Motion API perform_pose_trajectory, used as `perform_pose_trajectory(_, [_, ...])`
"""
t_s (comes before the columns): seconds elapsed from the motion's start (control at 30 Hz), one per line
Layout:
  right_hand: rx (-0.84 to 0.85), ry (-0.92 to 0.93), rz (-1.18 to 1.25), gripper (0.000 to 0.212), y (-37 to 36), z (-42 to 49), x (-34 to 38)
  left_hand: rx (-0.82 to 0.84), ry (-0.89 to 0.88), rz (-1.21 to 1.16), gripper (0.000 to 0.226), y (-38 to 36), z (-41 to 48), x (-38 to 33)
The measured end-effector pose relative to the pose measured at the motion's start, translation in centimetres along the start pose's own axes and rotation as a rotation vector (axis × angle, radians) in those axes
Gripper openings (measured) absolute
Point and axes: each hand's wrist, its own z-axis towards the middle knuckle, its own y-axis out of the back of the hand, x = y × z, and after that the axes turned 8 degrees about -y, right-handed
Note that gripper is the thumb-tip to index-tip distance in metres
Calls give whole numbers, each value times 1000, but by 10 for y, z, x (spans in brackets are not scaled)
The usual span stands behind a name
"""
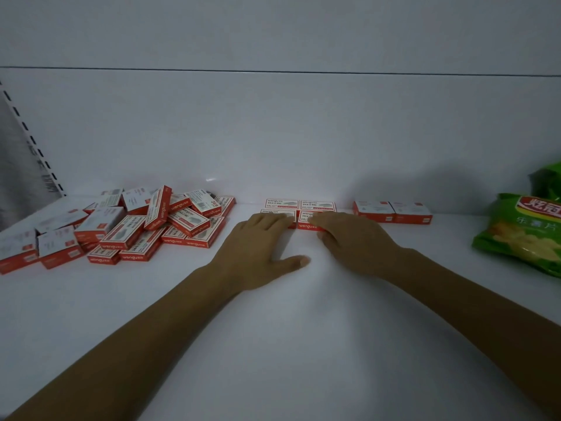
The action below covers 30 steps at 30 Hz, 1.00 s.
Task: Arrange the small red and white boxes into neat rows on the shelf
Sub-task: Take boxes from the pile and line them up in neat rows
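A loose heap of several small red and white boxes [130,226] lies on the left of the white shelf [273,344]. At the back centre, several boxes [300,205] sit flat in two tidy rows against the wall. My left hand [261,247] rests with straight fingers on the front left box of that group. My right hand [349,238] lies with its fingers on the front right box [306,221]. Two more boxes [393,211] stand side by side further right.
A green snack bag [522,232] lies at the right edge, with another green pack [549,180] behind it. A slotted shelf upright [33,141] runs up the left side. The white back wall [273,132] closes the shelf.
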Motion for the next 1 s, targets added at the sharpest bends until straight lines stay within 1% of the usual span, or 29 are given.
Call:
perform_pose_trajectory(0.37, [-33, 8, 72, 41, -11, -2, -10, 26, -39, -127, 82, -6, 1, 6])
perform_pose_trajectory(0.53, [-36, -13, 106, 39, -12, 3, -11, 31, -38, -141, 81, -8, 1, 8])
perform_pose_trajectory(0.7, [-3, -20, 86, 40, -9, 2, -6, 7, -32, -113, 75, -5, 1, 5])
perform_pose_trajectory(0.77, [-67, -6, 68, 39, -4, 2, -2, -17, -38, -73, 73, 0, 0, 1])
perform_pose_trajectory(0.87, [-214, 92, 11, 42, 5, 2, 15, -50, -74, 48, 73, 17, -5, -4])
perform_pose_trajectory(0.93, [-243, 138, 30, 42, 13, 5, 34, -53, -78, 103, 76, 36, -12, -2])
perform_pose_trajectory(1.0, [-251, 167, 106, 45, 17, 10, 55, -56, -65, 154, 77, 54, -25, 8])
